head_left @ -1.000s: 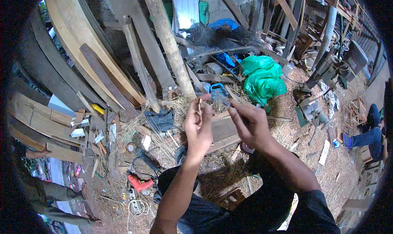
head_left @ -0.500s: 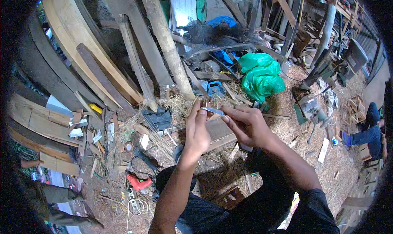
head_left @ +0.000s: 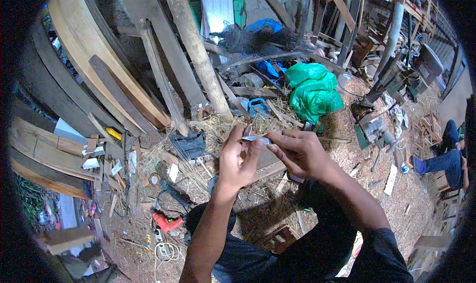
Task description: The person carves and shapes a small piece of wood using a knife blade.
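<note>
Both of my hands meet in the middle of the view, in front of my body. A small, flat, silvery-white piece (head_left: 257,139) lies between them. My left hand (head_left: 237,160) pinches its left part between thumb and fingers. The right end of the piece is held in the fingertips of my right hand (head_left: 301,151). A thin brown sliver sticks up by my left fingertips, too small to make out. Below the hands is a wooden board (head_left: 270,171) on the straw-covered ground.
A red power tool (head_left: 167,222) and a power strip (head_left: 161,244) with a white cable lie at lower left. Planks (head_left: 106,55) lean at left. A green plastic bag (head_left: 315,92) is beyond my hands. Another person's legs (head_left: 436,165) show at far right.
My left thumb has moved over the silvery piece, which has tilted slightly. At lower left, the other person's legs have shifted and a wooden piece there has moved down.
</note>
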Available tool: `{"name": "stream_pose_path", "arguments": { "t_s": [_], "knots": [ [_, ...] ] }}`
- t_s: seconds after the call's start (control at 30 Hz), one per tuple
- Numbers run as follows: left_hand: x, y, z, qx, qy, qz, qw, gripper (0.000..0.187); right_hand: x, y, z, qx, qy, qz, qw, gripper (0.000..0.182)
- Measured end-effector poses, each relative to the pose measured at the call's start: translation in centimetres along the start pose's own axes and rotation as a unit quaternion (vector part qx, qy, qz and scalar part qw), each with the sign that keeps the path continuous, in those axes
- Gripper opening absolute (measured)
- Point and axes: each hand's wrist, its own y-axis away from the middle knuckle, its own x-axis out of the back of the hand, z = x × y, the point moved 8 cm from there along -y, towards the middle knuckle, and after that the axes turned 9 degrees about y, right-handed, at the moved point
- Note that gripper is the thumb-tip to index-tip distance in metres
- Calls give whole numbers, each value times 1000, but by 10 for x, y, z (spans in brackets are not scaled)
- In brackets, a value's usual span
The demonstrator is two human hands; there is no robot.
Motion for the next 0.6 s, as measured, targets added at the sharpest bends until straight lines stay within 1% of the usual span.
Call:
{"name": "stream_pose_path", "arguments": {
  "t_s": [0.1, 0.2, 0.23, 0.33, 0.43, 0.6],
  "knots": [
    [3, 8, -11, 23, 15, 34, 999, 31, 0, 1, 0, 1, 28, -3, 1000, 28],
    [1, 8, -8, -4, 62, 54, 997, 30, 0, 2, -1, 7, 33, 7, 999, 28],
    [2, 10, -10, 1, 70, 64, 996, 28, 1, 2, -1, 9, 32, 12, 999, 27],
    [0, 12, -7, -38, 34, 63, 997, 20, -1, 5, 4, 11, 77, -6, 997, 44],
    [-1, 14, -11, -6, 76, 78, 994, 22, 1, 4, 3, 3, 88, -16, 996, 46],
    [-1, 14, -6, -17, 73, 97, 992, 22, 0, 5, 6, -6, 96, -23, 995, 47]
  ]
}}
